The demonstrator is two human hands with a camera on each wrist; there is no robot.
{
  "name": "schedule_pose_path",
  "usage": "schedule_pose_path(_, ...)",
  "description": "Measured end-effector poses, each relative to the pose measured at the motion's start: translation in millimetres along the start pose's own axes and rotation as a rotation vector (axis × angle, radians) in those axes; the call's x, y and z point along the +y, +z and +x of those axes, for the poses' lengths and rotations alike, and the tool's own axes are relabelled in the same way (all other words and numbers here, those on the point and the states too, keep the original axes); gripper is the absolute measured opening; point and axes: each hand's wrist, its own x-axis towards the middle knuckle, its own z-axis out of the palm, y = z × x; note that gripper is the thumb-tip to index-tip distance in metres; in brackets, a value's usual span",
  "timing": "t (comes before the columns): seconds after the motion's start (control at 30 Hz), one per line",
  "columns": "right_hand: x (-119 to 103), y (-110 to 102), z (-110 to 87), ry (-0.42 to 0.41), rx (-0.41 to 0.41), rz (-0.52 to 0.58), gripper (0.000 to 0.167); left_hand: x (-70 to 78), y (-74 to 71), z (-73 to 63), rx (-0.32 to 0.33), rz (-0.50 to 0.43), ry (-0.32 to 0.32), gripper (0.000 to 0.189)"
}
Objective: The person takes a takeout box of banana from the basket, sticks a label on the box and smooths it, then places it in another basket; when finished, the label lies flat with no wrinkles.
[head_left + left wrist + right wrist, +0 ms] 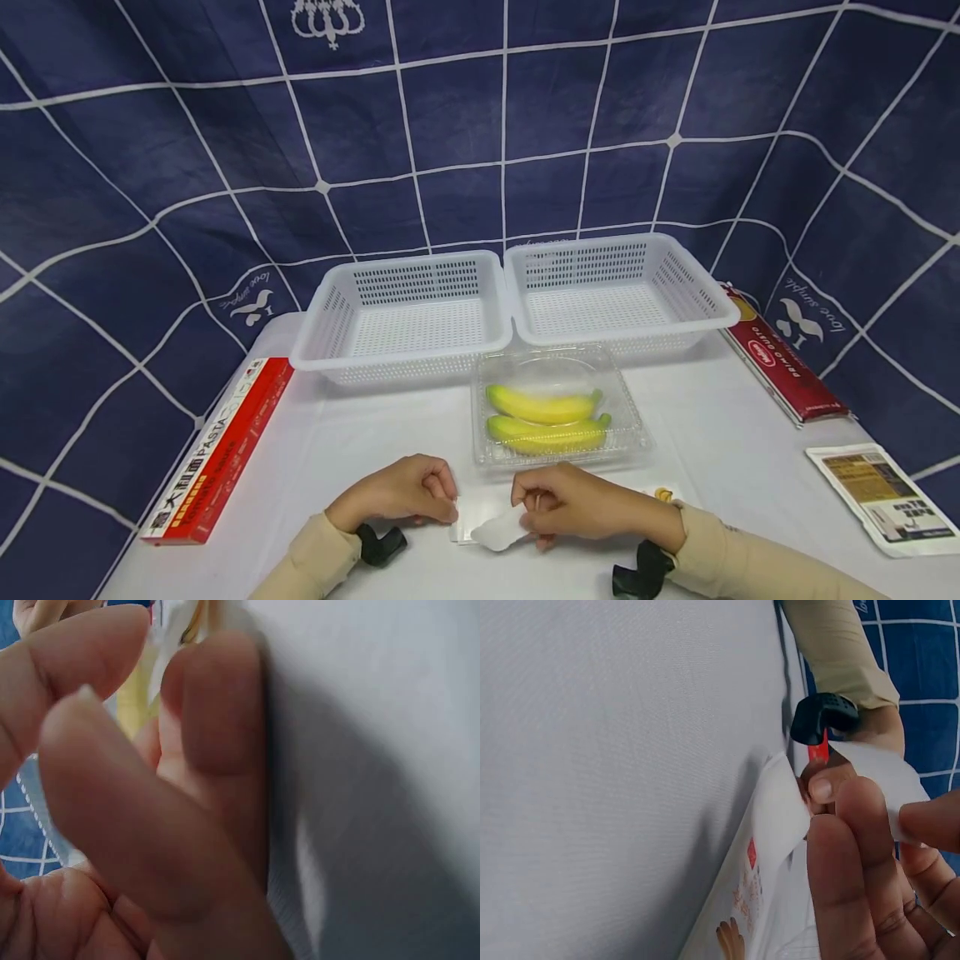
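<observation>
A flat white packet point(471, 510) with a printed picture lies between both hands at the front of the table. My left hand point(412, 490) pinches its left edge between thumb and fingers. My right hand point(562, 500) pinches a thin white flap point(881, 776) raised over the packet's left end; I cannot tell whether it is part of the packet. In the right wrist view, red and brown print shows on the packet point(750, 900). The left wrist view shows the left hand's curled fingers point(225, 712) close to the white tablecloth.
Beyond the hands sits a clear plastic box point(555, 367) with two bananas point(543, 406). Two white baskets point(405, 364) point(630, 333) stand behind it. A red pasta box point(225, 450) lies left; a red packet point(787, 367) and a white pouch point(885, 500) lie right.
</observation>
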Motion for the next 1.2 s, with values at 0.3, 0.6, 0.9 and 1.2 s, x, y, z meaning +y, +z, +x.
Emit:
schedule_pose_path(0.3,-6,-2,1.2,-0.047,0.046,-0.007,0.012,1.2,-14.8,3.9,0.085,0.016,0.058,0.014)
schedule_pose_path(0.6,-13,-6,2.5,-0.062,0.129,0.024,0.012,2.5,-23.9,11.7,0.216,-0.019,0.076,0.026)
schedule_pose_path(0.9,-12,-11,4.3,-0.184,0.216,-0.087,0.029,5.1,-25.1,25.9,0.324,-0.045,0.145,0.029)
schedule_pose_path(1.2,-21,-21,8.5,-0.147,0.374,-0.036,0.007,6.2,-26.1,38.6,0.395,-0.088,0.257,0.039)
